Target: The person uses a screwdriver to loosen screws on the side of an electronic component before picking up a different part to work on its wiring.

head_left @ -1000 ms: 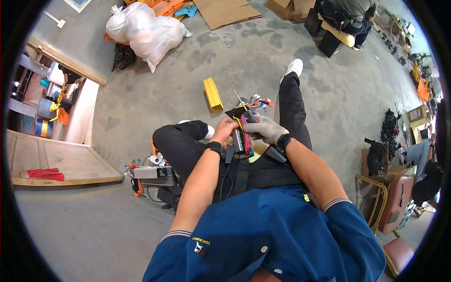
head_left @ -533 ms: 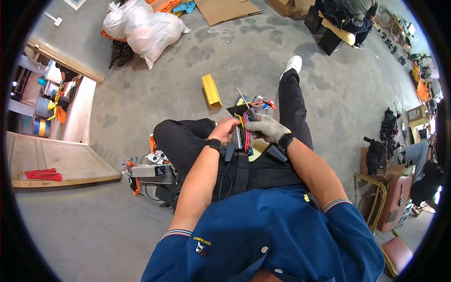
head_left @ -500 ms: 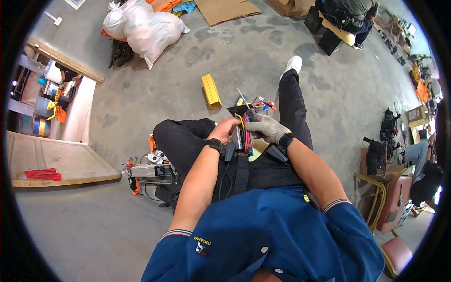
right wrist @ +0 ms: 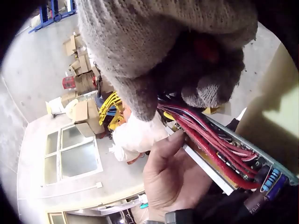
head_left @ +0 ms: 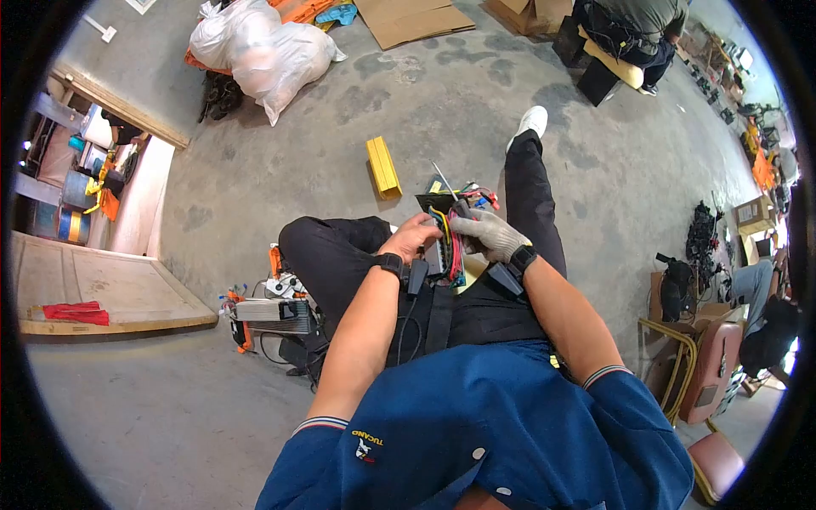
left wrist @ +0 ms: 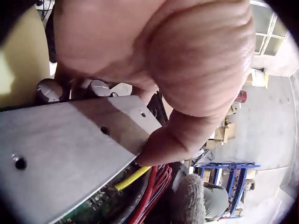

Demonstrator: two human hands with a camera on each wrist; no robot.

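My bare left hand [head_left: 410, 237] grips a circuit board with a flat metal side plate [left wrist: 70, 149] by its edge, above my lap. Its thumb presses at the plate's corner, beside a yellow wire [left wrist: 133, 178]. Red and dark wires [right wrist: 217, 147] run in a bundle along the board, and round capacitors [left wrist: 50, 90] stick out behind the plate. In a knitted glove, my right hand [head_left: 493, 235] holds a screwdriver [head_left: 444, 180] with its thin shaft pointing up and away. The gloved fingers are right at the far end of the wires and hide most of the handle.
A yellow rectangular block [head_left: 384, 168] lies on the concrete floor ahead. Beside my left knee stands a finned metal unit [head_left: 276, 313] with orange parts. White sacks [head_left: 272, 64] and flat cardboard [head_left: 415, 19] lie farther off. A seated person [head_left: 633, 30] is at the back right.
The board, wires and both hands have shifted slightly to the right in the head view. The screwdriver has moved with the gloved hand, and both holds continue.
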